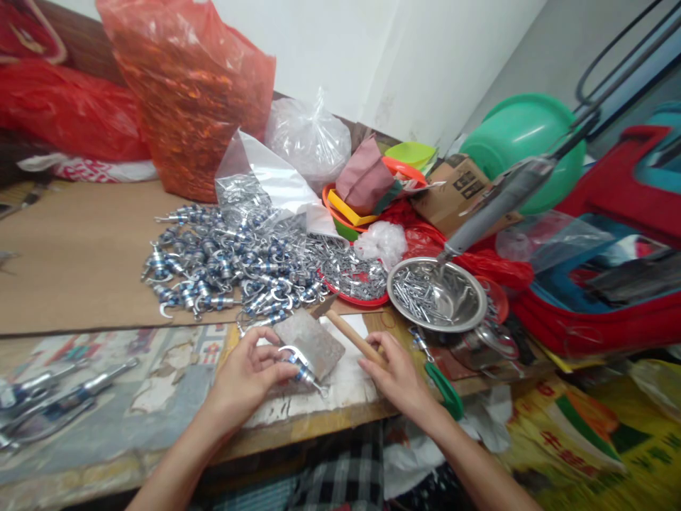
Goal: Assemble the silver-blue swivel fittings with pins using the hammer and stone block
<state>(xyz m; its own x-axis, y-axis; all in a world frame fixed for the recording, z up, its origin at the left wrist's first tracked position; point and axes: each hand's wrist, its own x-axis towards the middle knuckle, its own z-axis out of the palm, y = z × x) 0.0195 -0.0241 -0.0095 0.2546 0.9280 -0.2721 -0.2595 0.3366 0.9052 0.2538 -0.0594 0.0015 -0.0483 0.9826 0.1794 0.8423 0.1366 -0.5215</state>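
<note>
My left hand (250, 376) is closed on a small metal hook fitting with a blue band (302, 367), holding it on a grey metal block (309, 342) near the table's front edge. My right hand (399, 372) grips the wooden handle of a small hammer (351, 335), whose head rests by the far corner of the block. A large heap of the same blue-banded hook fittings (223, 266) lies just beyond the block on the brown board.
A steel bowl of screws or pins (436, 294) and a red dish of small metal parts (351, 273) stand right of the heap. Plastic bags (191, 92), coloured dishes (372, 191), a green basin (524, 142) and a hanging power tool (500, 202) crowd the back. Green-handled scissors (444, 387) lie at right.
</note>
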